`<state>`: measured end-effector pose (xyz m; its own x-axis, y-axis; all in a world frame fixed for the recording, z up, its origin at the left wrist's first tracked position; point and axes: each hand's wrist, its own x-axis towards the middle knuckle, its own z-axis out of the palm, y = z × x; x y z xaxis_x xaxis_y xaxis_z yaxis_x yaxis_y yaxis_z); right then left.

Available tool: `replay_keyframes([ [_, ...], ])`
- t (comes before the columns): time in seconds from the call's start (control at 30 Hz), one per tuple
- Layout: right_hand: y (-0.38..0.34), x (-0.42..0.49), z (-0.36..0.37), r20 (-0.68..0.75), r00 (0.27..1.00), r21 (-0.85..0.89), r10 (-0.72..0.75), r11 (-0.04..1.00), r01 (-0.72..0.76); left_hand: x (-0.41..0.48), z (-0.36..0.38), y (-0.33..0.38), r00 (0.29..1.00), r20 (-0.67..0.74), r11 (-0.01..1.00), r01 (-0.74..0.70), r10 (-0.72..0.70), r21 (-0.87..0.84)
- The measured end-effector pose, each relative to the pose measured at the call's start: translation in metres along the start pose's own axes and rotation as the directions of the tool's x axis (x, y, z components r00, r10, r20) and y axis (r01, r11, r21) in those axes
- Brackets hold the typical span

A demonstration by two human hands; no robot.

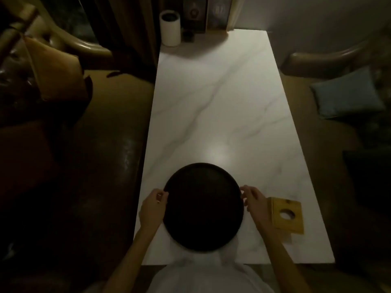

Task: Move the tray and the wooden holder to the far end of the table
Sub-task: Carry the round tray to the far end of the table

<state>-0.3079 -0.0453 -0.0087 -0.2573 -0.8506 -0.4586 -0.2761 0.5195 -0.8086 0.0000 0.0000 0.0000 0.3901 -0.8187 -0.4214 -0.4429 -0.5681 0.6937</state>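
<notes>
A round black tray (203, 206) lies on the near end of the white marble table (222, 106). My left hand (153, 208) curls its fingers on the tray's left rim. My right hand (255, 203) does the same on the right rim. A light wooden holder (286, 216) with a round hole in its top sits on the table just right of my right hand, near the table's right edge.
At the far end stand a white cylinder (170, 28), a small dark block (188, 37) and upright menus (211, 13). Brown sofas flank the table, with a tan cushion (57, 75) on the left and a blue cushion (347, 96) on the right.
</notes>
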Motion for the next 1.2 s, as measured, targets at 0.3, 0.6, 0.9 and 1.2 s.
replay_keyframes([
  [0.3,0.044,0.066,0.032,0.037,0.979,-0.342,0.201,0.923,-0.176,0.063,0.038,-0.03,0.965,0.088,0.962,0.236,-0.249,0.137],
  [0.6,0.075,0.087,0.034,0.022,0.922,-0.358,0.386,0.864,-0.353,0.079,0.062,-0.072,0.865,0.249,0.897,0.394,-0.435,0.198],
  [0.9,0.02,0.164,0.043,0.109,0.946,-0.274,0.306,0.924,-0.267,0.139,0.049,-0.024,0.896,0.24,0.92,0.391,-0.373,-0.03],
  [1.2,-0.142,0.225,0.03,0.35,0.918,0.119,-0.185,0.981,0.153,0.242,-0.017,0.112,0.997,0.06,0.966,0.066,-0.053,-0.251],
])
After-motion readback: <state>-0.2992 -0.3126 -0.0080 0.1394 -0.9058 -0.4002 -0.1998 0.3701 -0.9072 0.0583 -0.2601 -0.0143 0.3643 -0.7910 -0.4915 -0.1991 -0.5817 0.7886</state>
